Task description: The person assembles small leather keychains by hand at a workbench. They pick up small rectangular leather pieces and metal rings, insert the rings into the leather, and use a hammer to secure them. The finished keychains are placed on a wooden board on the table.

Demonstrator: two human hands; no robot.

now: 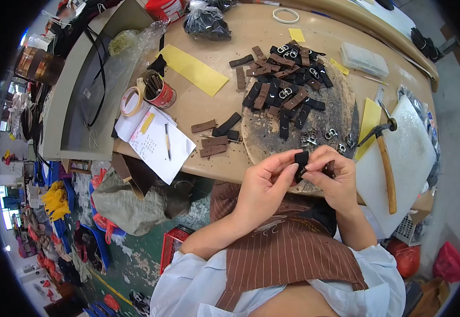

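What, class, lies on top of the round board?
On the round board lie black and brown strips, some with metal rings, and metal pieces nearer the person. The strips hide much of its far part; the left hand and right hand cover some of its near edge.

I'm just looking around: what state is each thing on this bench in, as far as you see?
Black strap: pinched in the left hand, the right hand close against it
Brown and black straps: heaped on the round board
Notebook: open, written on
Pen: lying on the notebook
Red tin: open, holding brown strips
Hammer: lying down, unheld
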